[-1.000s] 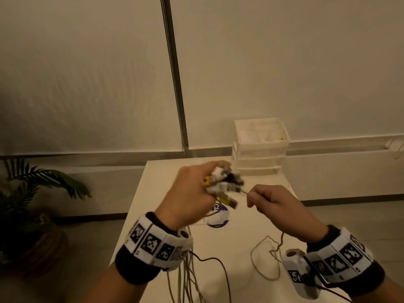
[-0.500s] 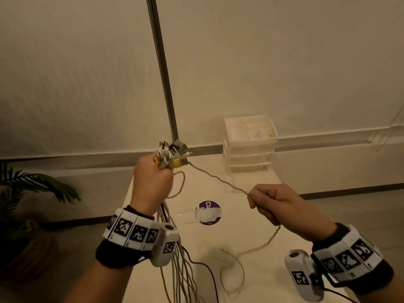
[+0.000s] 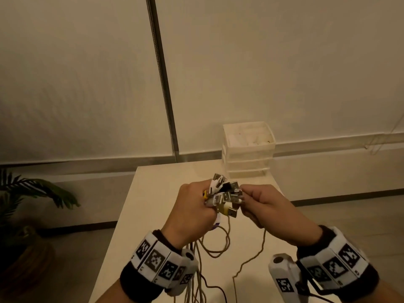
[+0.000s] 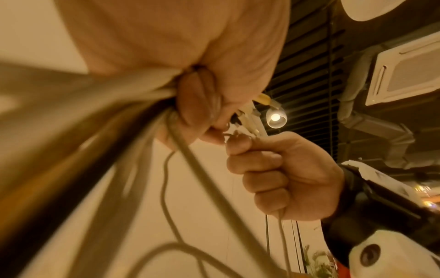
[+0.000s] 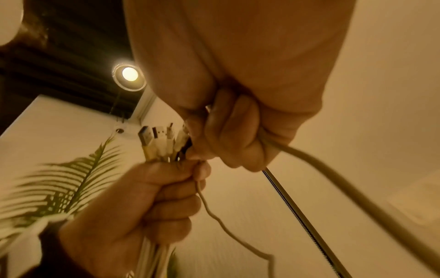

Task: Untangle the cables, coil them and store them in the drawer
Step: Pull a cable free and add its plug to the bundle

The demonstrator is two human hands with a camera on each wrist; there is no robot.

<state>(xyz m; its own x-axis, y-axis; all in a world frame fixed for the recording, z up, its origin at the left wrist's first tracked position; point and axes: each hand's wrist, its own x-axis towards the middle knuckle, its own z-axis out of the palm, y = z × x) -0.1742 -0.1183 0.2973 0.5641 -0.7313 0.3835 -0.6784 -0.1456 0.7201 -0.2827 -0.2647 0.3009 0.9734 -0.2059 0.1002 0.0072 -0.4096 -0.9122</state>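
Above the white table (image 3: pixel 153 193), left hand (image 3: pixel 190 215) and right hand (image 3: pixel 269 206), each grip clenched around cables (image 3: pixel 223 193).

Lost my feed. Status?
Left hand grips plug bundle. Right hand pinches beige cable beside plugs. Drawer unit untouched. Nothing coiled.

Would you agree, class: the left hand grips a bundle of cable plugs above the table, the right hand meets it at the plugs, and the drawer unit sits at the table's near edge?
Not quite. The left hand grips the plugs and the right hand meets them, but the drawer unit stands at the table's far edge, against the wall. The head view shows this.
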